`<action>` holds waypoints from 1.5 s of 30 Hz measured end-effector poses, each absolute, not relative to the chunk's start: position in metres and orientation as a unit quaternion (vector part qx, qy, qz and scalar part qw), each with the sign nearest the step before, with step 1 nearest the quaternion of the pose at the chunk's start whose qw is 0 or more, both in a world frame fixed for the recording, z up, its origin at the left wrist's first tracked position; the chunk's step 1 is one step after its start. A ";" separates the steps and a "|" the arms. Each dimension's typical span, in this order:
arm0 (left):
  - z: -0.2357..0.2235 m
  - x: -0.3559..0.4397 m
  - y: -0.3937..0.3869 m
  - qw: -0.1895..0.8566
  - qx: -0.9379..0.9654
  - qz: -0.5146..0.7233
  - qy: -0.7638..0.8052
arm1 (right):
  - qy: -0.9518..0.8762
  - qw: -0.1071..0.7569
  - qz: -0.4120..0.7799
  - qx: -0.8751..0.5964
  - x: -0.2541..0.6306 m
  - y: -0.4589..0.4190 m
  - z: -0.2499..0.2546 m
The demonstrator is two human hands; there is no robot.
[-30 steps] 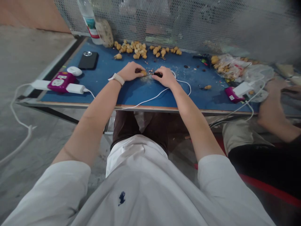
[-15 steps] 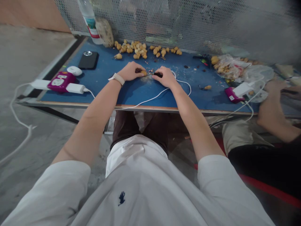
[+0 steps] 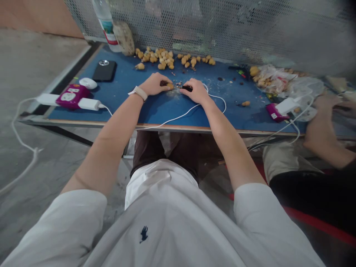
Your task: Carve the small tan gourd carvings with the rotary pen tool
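Note:
Over the middle of the blue table, my left hand (image 3: 158,84) is closed around a small yellow-brown gourd (image 3: 170,86). Dark material shows between the fingers and the gourd; I cannot make out what it is. Facing it, my right hand (image 3: 194,90) grips a black pen-like tool (image 3: 187,88), whose thin tip points left at the gourd. A white cable (image 3: 182,115) runs under my right wrist and loops beside it. Pale dust (image 3: 174,92) and small chips lie on the table below the gourd.
Several small gourds (image 3: 161,56) lie along the mesh panel (image 3: 178,22). At left are a bottle (image 3: 107,27), a phone (image 3: 105,71) and a purple power adapter (image 3: 72,97). Plastic bags (image 3: 303,88), another purple adapter (image 3: 276,112) and another person's arm (image 3: 321,126) are at right.

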State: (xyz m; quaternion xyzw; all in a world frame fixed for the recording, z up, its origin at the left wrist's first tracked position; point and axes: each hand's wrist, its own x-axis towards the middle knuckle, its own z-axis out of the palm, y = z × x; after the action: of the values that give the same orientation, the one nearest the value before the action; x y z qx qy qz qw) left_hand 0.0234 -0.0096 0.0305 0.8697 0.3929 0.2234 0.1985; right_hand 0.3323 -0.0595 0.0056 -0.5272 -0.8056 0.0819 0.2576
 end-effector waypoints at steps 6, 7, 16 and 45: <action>0.030 0.023 -0.009 0.186 0.873 0.223 0.391 | -0.809 0.263 0.078 -0.520 0.334 -0.056 0.002; 0.029 0.023 -0.009 0.184 0.875 0.224 0.388 | -0.809 0.263 0.078 -0.521 0.334 -0.056 0.002; 0.030 0.025 -0.011 0.189 0.875 0.236 0.379 | -0.808 0.263 0.078 -0.521 0.337 -0.055 0.001; 0.024 0.021 -0.005 0.195 0.871 0.236 0.384 | -0.800 0.282 0.082 -0.523 0.331 -0.060 0.005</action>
State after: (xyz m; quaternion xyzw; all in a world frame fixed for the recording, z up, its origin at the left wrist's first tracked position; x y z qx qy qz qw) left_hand 0.0214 -0.0052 0.0235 0.8711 0.3838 0.2362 0.1953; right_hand 0.3309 -0.0600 0.0055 -0.5228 -0.8002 0.0822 0.2822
